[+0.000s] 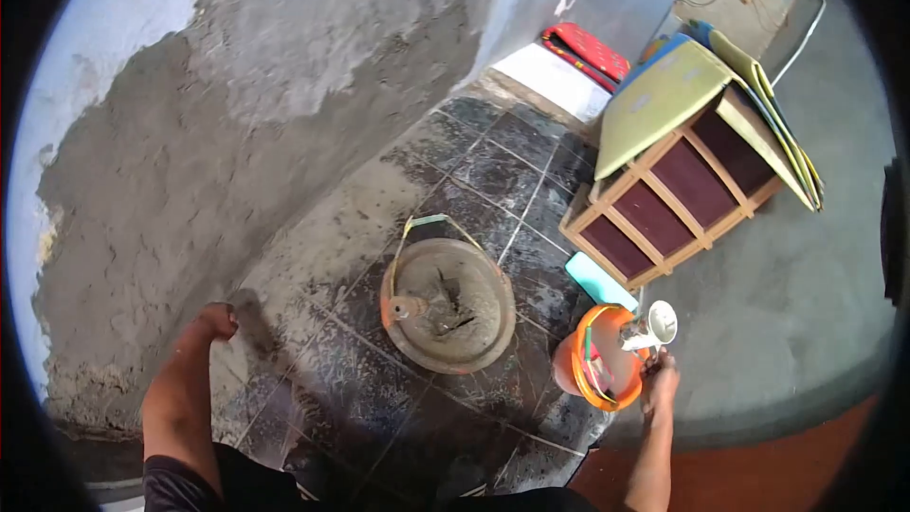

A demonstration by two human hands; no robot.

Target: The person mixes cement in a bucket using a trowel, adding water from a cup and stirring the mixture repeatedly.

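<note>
My right hand (662, 381) is closed on the handle of a white mug (663, 321), held over the rim of an orange bucket (561, 360). Cloudy liquid and a red item lie inside that bucket. My left hand (220, 320) is curled near the plastered wall, away from the buckets; whether it holds anything is hidden. Between my hands, on the tiles, stands a round mortar bucket (447, 356) with grey mix inside and its handle raised.
Grey plaster (171, 161) covers part of the left wall. A wooden frame (654, 213) with a yellow-green mat (654, 104) leans at the right. A teal item (600, 282) lies beside it, and a red patterned cloth (585, 54) is at the back.
</note>
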